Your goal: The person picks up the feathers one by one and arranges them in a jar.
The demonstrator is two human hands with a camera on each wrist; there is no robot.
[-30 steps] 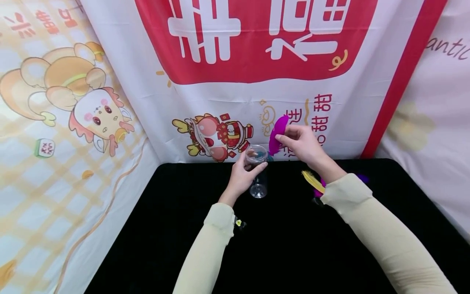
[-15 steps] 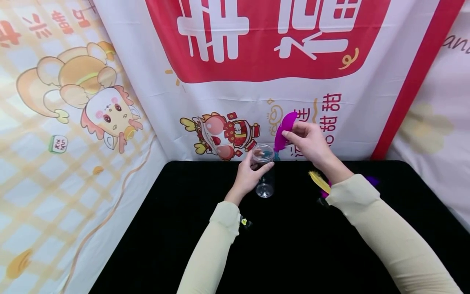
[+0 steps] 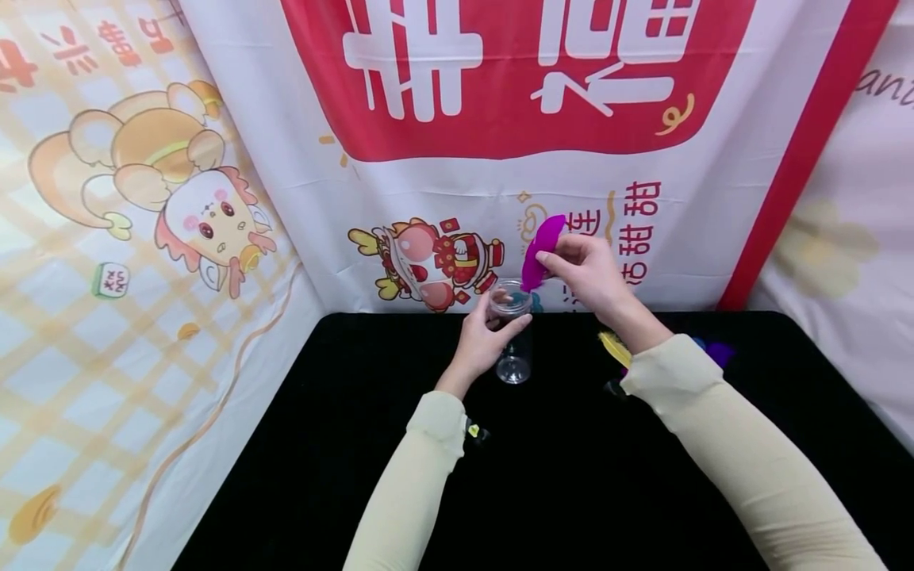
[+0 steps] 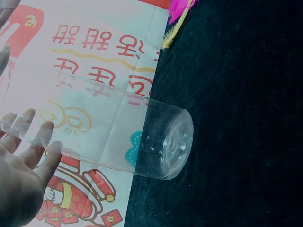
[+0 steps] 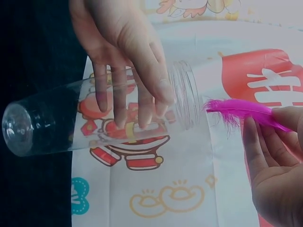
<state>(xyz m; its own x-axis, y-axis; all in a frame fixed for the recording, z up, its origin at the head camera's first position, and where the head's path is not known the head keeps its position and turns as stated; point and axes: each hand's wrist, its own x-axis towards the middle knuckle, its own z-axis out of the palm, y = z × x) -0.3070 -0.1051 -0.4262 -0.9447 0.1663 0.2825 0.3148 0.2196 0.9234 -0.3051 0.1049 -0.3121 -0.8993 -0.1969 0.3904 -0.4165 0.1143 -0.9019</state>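
Observation:
My left hand (image 3: 481, 337) grips a clear plastic jar (image 3: 513, 361) near its open mouth, thumb on one side and fingers round the other. In the right wrist view the jar (image 5: 57, 123) shows its threaded neck and bare, see-through walls. A magenta feather (image 3: 543, 252) is pinched between thumb and fingers of my right hand (image 3: 589, 274). Its fluffy quill end points down at the jar's mouth; in the right wrist view the feather (image 5: 241, 109) lies just outside the rim. The left wrist view shows the jar's round base (image 4: 177, 146) over the black cloth.
On the black table (image 3: 543, 476), right of the jar, lie a yellow feather (image 3: 614, 349) and a purple feather (image 3: 720, 353), partly behind my right sleeve (image 3: 674, 373). A printed white and red cloth (image 3: 428, 182) hangs along the table's back edge.
My right hand has brought the magenta feather slightly left over the last half second, its lower end now at the jar's rim. My left hand and the jar stay nearly still.

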